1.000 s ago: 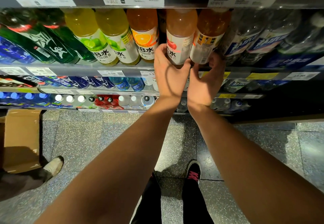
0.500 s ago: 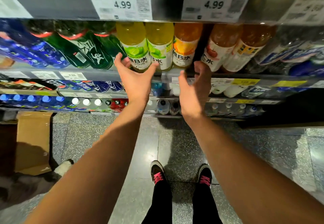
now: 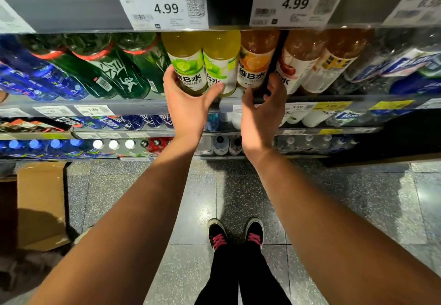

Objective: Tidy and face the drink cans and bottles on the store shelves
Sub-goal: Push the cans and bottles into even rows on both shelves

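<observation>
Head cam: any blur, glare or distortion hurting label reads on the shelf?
Head view: wide-angle bends the shelf edge; the right-edge price tag and clear bottles smear with blur; the lime bottle label reads sharp; the floor shows soft glare.

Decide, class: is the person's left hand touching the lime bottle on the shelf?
Touching. The head view shows the left hand wrapped around the base of the lime bottle, thumb on one side and fingers on the other, with no gap.

Yellow-green lime bottles (image 3: 188, 66) carry white labels; at their 3 o'clock an orange bottle (image 3: 256, 62); at 9 o'clock dark green bottles (image 3: 112, 68) with red bands. Speckled grey floor (image 3: 358, 197).
</observation>
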Motion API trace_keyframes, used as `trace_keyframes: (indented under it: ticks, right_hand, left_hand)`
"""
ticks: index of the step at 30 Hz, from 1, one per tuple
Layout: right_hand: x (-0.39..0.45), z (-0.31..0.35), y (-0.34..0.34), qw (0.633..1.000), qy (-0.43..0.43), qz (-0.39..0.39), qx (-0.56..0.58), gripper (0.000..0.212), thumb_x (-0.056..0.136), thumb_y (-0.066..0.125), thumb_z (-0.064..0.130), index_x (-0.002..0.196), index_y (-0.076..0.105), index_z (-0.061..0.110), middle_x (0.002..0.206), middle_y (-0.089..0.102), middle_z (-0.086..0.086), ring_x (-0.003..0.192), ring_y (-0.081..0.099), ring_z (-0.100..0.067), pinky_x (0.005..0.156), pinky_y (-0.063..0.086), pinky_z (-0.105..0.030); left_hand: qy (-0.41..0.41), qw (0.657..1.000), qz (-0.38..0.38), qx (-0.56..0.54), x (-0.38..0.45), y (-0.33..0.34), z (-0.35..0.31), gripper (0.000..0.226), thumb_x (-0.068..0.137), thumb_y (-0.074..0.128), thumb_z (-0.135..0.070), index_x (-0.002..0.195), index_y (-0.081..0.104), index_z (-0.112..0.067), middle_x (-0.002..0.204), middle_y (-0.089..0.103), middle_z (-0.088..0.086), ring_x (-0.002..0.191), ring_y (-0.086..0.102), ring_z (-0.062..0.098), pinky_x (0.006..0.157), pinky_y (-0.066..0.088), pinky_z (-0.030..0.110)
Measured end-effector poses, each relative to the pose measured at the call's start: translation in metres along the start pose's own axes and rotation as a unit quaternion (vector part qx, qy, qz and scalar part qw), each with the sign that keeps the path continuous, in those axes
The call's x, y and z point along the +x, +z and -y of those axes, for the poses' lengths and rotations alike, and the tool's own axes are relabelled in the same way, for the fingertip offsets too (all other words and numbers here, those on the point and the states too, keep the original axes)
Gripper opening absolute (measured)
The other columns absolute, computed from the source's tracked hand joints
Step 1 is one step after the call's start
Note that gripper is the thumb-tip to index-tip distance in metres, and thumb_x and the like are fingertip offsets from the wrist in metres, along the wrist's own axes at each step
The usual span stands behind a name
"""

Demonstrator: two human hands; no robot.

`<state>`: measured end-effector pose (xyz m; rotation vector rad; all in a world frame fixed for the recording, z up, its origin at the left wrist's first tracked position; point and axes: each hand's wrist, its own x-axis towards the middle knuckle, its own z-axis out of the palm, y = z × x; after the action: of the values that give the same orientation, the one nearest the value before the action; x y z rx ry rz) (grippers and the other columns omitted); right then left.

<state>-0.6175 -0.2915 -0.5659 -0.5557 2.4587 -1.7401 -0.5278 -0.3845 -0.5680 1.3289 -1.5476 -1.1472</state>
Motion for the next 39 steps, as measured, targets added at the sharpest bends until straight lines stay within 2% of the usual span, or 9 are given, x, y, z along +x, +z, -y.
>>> trace_keyframes:
  ticks: [3, 10, 15, 18, 22, 24, 28, 33, 39]
  right_hand:
    - [0.003, 0.000, -0.003, 1.000, 0.021, 0.003, 0.003, 0.055, 0.082, 0.063, 0.024, 0.133, 0.052, 0.008, 0.130, 0.058, -0.009, 0.120, 0.056, -0.026, 0.100, 0.047, -0.045]
    - [0.007, 0.002, -0.007, 0.999, 0.032, 0.002, 0.015, 0.050, 0.085, 0.063, 0.020, 0.132, 0.055, 0.007, 0.126, 0.059, -0.008, 0.112, 0.059, -0.023, 0.091, 0.051, -0.030]
    - [0.007, 0.004, -0.009, 1.000, 0.015, -0.007, 0.007, 0.051, 0.082, 0.063, 0.019, 0.130, 0.056, 0.005, 0.124, 0.062, -0.010, 0.113, 0.060, -0.026, 0.090, 0.053, -0.044]
    - [0.008, 0.003, -0.012, 1.000, -0.005, 0.000, -0.006, 0.050, 0.082, 0.062, 0.021, 0.128, 0.056, 0.003, 0.121, 0.063, -0.012, 0.111, 0.062, -0.025, 0.088, 0.054, -0.044]
    - [0.010, -0.001, -0.020, 0.999, -0.028, 0.007, -0.018, 0.048, 0.082, 0.060, 0.020, 0.126, 0.057, 0.002, 0.119, 0.063, -0.011, 0.109, 0.062, -0.024, 0.088, 0.054, -0.044]
    - [0.007, 0.000, -0.020, 0.999, -0.039, 0.004, -0.027, 0.045, 0.084, 0.060, 0.019, 0.126, 0.057, 0.002, 0.118, 0.063, -0.012, 0.108, 0.063, -0.027, 0.085, 0.055, -0.046]
    - [-0.016, 0.010, -0.013, 0.998, -0.053, 0.017, -0.036, 0.044, 0.088, 0.060, 0.027, 0.124, 0.058, 0.002, 0.116, 0.066, -0.016, 0.102, 0.067, -0.032, 0.082, 0.058, -0.049]
    - [-0.042, 0.040, 0.004, 0.995, -0.061, 0.079, -0.011, 0.041, 0.083, 0.068, 0.021, 0.118, 0.062, -0.001, 0.111, 0.069, -0.015, 0.099, 0.068, -0.026, 0.085, 0.058, -0.039]
    - [-0.067, 0.075, 0.045, 0.986, -0.020, 0.167, -0.015, 0.048, 0.086, 0.070, 0.024, 0.129, 0.057, 0.008, 0.126, 0.064, -0.010, 0.115, 0.060, -0.023, 0.098, 0.049, -0.034]
  left_hand:
    - [-0.011, 1.000, -0.004, -0.006, 0.002, 0.004, -0.003, 0.110, 0.052, 0.094, -0.054, 0.141, 0.041, -0.014, 0.136, 0.056, 0.000, 0.129, 0.052, 0.012, 0.112, 0.042, 0.038]
    - [-0.020, 1.000, -0.005, -0.012, -0.003, 0.006, -0.008, 0.105, 0.053, 0.095, -0.047, 0.139, 0.040, -0.019, 0.135, 0.054, -0.003, 0.127, 0.051, 0.008, 0.113, 0.040, 0.032]
    - [-0.011, 1.000, 0.003, 0.004, -0.011, 0.009, -0.011, 0.097, 0.058, 0.094, -0.045, 0.135, 0.042, -0.016, 0.130, 0.051, -0.003, 0.123, 0.048, 0.010, 0.111, 0.037, 0.023]
    - [-0.023, 1.000, 0.012, -0.016, -0.004, 0.009, -0.016, 0.101, 0.057, 0.095, -0.040, 0.138, 0.040, -0.014, 0.133, 0.051, -0.002, 0.125, 0.049, 0.009, 0.110, 0.035, 0.016]
    - [0.015, 0.998, 0.061, -0.019, 0.009, 0.004, -0.023, 0.100, 0.058, 0.096, -0.029, 0.137, 0.040, -0.006, 0.133, 0.057, 0.006, 0.124, 0.056, 0.013, 0.112, 0.043, 0.034]
    - [0.020, 0.997, 0.072, -0.013, 0.008, -0.002, -0.023, 0.090, 0.062, 0.092, -0.014, 0.135, 0.040, -0.006, 0.129, 0.058, 0.003, 0.120, 0.056, 0.004, 0.110, 0.043, 0.027]
    - [-0.012, 0.999, 0.035, 0.010, -0.013, -0.019, -0.019, 0.088, 0.068, 0.083, -0.009, 0.144, 0.038, -0.008, 0.135, 0.053, 0.007, 0.125, 0.053, 0.016, 0.112, 0.043, 0.034]
    - [-0.017, 0.999, -0.021, 0.032, -0.026, -0.053, -0.007, 0.072, 0.073, 0.081, -0.016, 0.136, 0.049, -0.009, 0.128, 0.060, 0.008, 0.113, 0.061, 0.019, 0.105, 0.048, 0.039]
    - [-0.013, 0.993, -0.101, 0.058, 0.003, -0.107, 0.001, 0.066, 0.076, 0.080, -0.012, 0.134, 0.050, -0.003, 0.130, 0.053, 0.010, 0.122, 0.053, 0.023, 0.110, 0.040, 0.036]
